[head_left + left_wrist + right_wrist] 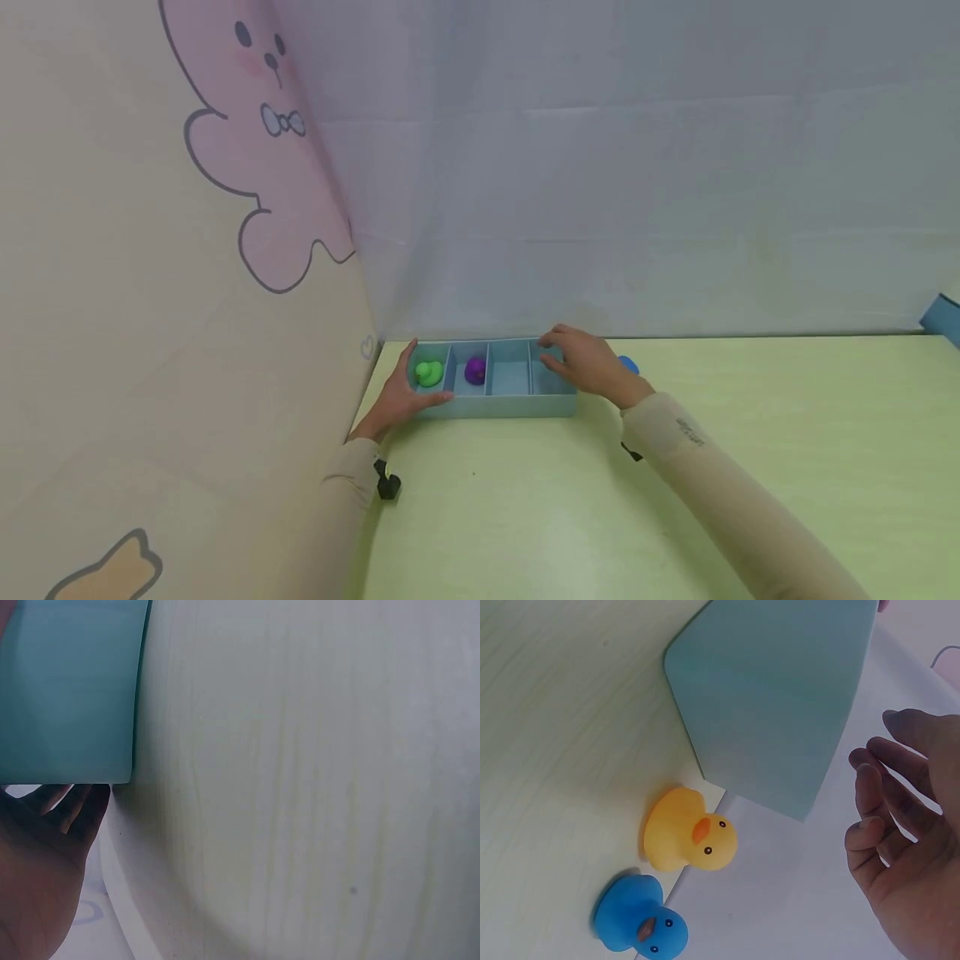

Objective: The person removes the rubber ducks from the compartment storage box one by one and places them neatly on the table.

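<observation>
A pale blue box with compartments (517, 407) stands on the table near the back wall. A green rubber duck (430, 374) sits in its leftmost compartment and a purple duck (476, 371) in the one beside it. My left hand (400, 402) holds the box's left end, thumb along the front wall. Above the rightmost compartment hovers my right hand (588, 361), fingers loosely bent with nothing between them. Just right of the box, the right wrist view shows a yellow duck (681, 832) and a blue duck (637, 916); in the head view my right hand hides the yellow one.
A grey-white sheet (600, 183) rises behind the table (525, 508). On the left is a wall covering with a pink cartoon animal (277, 183). A darker blue object (943, 319) shows at the far right edge.
</observation>
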The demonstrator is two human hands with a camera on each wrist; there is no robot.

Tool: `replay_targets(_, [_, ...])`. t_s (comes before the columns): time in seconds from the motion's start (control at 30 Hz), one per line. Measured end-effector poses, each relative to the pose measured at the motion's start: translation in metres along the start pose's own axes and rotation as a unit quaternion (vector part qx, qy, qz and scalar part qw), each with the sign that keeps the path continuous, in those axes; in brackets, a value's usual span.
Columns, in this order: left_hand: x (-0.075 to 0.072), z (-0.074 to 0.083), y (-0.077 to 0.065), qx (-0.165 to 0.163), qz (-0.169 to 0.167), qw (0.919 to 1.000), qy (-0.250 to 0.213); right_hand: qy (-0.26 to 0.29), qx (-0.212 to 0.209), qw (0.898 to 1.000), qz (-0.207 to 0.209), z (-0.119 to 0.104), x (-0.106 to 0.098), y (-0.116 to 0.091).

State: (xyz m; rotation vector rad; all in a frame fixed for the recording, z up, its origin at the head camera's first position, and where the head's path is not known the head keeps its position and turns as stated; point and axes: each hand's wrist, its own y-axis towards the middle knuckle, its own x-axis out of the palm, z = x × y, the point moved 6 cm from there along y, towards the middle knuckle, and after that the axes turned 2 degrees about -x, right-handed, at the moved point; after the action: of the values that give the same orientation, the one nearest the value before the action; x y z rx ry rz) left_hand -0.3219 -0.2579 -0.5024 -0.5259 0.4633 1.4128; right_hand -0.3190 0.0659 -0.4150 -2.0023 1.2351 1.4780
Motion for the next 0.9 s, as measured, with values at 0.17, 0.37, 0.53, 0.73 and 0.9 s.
replay_targets(0.17, [0.000,-0.001,-0.001,-0.001,0.001,1.0000,0.000,-0.005,-0.003,1.000,-0.004,-0.004,0.006,0.004])
replay_targets(0.37, [-0.001,-0.005,-0.002,-0.002,0.004,1.0000,0.005,-0.003,-0.007,1.000,-0.011,-0.009,0.014,0.010])
replay_targets(0.53, [-0.002,-0.006,-0.002,-0.004,0.004,1.0000,0.003,-0.009,-0.022,1.000,-0.003,-0.016,0.018,0.016])
replay_targets(0.73, [-0.004,-0.004,-0.003,-0.005,0.010,0.9999,0.003,-0.014,-0.022,1.000,-0.008,-0.021,0.024,0.024])
replay_targets(0.9, [-0.003,-0.005,-0.001,-0.010,0.008,0.9999,0.004,-0.015,-0.015,1.000,-0.023,-0.025,0.028,0.028])
